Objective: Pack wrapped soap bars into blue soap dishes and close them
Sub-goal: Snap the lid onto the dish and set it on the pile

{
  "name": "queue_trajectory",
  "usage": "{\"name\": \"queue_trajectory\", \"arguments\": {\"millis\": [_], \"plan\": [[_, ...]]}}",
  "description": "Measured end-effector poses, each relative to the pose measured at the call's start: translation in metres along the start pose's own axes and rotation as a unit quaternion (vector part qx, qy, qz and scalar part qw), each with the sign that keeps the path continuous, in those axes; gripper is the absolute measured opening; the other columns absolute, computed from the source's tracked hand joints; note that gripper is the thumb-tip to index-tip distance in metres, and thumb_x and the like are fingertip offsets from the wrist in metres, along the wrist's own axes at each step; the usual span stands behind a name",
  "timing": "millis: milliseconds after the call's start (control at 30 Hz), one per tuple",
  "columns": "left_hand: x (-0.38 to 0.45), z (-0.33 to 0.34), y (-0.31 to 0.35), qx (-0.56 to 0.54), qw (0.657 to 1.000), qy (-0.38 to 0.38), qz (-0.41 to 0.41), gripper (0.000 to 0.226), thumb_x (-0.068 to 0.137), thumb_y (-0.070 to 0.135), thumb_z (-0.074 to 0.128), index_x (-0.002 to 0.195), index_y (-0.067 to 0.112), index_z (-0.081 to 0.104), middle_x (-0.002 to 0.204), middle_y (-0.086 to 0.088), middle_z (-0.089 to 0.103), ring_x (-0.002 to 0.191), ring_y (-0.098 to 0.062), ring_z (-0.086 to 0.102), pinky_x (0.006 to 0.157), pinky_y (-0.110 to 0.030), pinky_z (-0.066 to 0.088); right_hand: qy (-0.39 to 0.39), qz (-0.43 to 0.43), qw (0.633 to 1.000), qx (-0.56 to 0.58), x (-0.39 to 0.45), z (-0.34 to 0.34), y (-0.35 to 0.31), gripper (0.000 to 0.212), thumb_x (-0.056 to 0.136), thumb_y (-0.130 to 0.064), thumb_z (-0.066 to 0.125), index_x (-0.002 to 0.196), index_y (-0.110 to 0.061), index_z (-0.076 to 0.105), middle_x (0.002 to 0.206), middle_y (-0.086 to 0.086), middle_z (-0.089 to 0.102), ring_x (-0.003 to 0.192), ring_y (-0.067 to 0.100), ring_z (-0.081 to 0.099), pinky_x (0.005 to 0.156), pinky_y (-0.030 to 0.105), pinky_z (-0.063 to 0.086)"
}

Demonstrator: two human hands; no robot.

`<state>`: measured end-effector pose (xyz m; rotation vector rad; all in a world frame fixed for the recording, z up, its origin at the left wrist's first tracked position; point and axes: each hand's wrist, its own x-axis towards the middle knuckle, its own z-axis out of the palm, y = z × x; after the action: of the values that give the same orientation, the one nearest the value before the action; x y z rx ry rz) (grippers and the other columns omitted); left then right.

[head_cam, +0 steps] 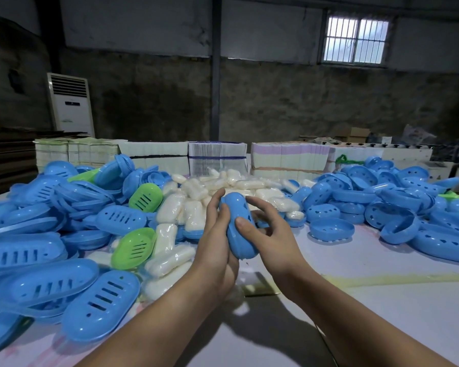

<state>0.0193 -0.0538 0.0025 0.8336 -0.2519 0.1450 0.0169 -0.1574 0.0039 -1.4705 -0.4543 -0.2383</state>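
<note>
The left hand (219, 234) is cradling a blue soap dish (240, 227) from its left side, fingers wrapped up along the shell. The right hand (269, 229) is gripping the dish's other side, thumb pressing on top. The dish is looking shut, held between both hands above the table (368, 300); squeezing evenly along the seam should be seating the halves.

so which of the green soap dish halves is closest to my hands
The green slotted plastic dish half lying by the wrapped white soap bars, just left of your left hand; the other green one sits farther back.
</note>
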Motion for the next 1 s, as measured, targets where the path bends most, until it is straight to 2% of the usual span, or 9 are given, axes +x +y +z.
{"name": "queue_trajectory", "arguments": {"millis": [233,333,467,600,767,867,1000], "plan": [[-0.003,0.000,-0.001,0.094,0.994,0.032,0.039,0.029,0.105,0.031,0.047,0.127,0.046,0.059,0.126,0.000,0.068,0.102,-0.022,0.074,0.081,-0.039,0.061,-0.007,-0.001,1.000,-0.006,0.002,-0.004,0.000,0.040,0.088,-0.021,0.072,0.123,-0.035,0.058,0.112,-0.003,0.060,0.085,0.004,0.070,0.067,0.021,0.055],[-0.002,0.000,0.002,0.111,0.991,0.036,0.071,0.028,0.104,0.029,0.050,0.118,0.048,0.064,0.124,0.001,0.069,0.103,-0.021,0.073,0.079,-0.036,0.060,0.000,-0.018,1.000,-0.004,0.003,-0.003,0.000,0.040,0.087,-0.021,0.073,0.120,-0.038,0.059,0.113,0.000,0.061,0.087,0.009,0.070,0.067,0.022,0.056],[-0.001,-0.002,0.003,0.136,0.986,0.045,0.081,0.029,0.103,0.026,0.054,0.111,0.051,0.068,0.125,0.000,0.068,0.107,-0.024,0.071,0.091,-0.047,0.059,-0.006,-0.010,1.000,-0.003,0.004,-0.004,0.003,0.043,0.086,-0.023,0.074,0.123,-0.038,0.057,0.117,0.004,0.061,0.093,0.015,0.071,0.071,0.026,0.058],[-0.001,-0.004,0.007,0.203,0.971,0.031,0.120,0.031,0.099,0.024,0.061,0.111,0.052,0.067,0.124,-0.001,0.066,0.114,-0.025,0.067,0.096,-0.052,0.056,-0.055,0.023,0.998,0.010,0.010,-0.015,0.000,0.055,0.079,-0.033,0.079,0.129,-0.037,0.055,0.120,0.007,0.066,0.101,0.021,0.070,0.084,0.040,0.059],[-0.001,-0.007,0.008,0.239,0.964,0.007,0.121,0.030,0.098,0.026,0.063,0.117,0.049,0.065,0.123,0.004,0.063,0.115,-0.022,0.066,0.091,-0.049,0.059,-0.083,0.027,0.996,0.017,0.015,-0.028,-0.004,0.050,0.075,-0.030,0.077,0.121,-0.037,0.061,0.110,0.007,0.071,0.099,0.027,0.071,0.082,0.040,0.059],[0.000,-0.007,0.010,0.224,0.968,-0.006,0.109,0.030,0.096,0.026,0.065,0.118,0.046,0.066,0.124,0.002,0.063,0.114,-0.022,0.066,0.082,-0.041,0.062,-0.090,0.034,0.995,0.028,0.017,-0.031,-0.004,0.051,0.075,-0.027,0.076,0.122,-0.034,0.060,0.110,0.010,0.071,0.099,0.030,0.070,0.080,0.040,0.059],[-0.001,-0.007,0.007,0.249,0.963,-0.018,0.105,0.033,0.096,0.027,0.065,0.118,0.051,0.065,0.126,0.009,0.060,0.116,-0.017,0.065,0.089,-0.045,0.060,-0.108,0.052,0.992,0.026,0.018,-0.039,-0.007,0.059,0.075,-0.024,0.077,0.129,-0.025,0.055,0.114,0.014,0.070,0.103,0.032,0.069,0.086,0.047,0.057]]}}
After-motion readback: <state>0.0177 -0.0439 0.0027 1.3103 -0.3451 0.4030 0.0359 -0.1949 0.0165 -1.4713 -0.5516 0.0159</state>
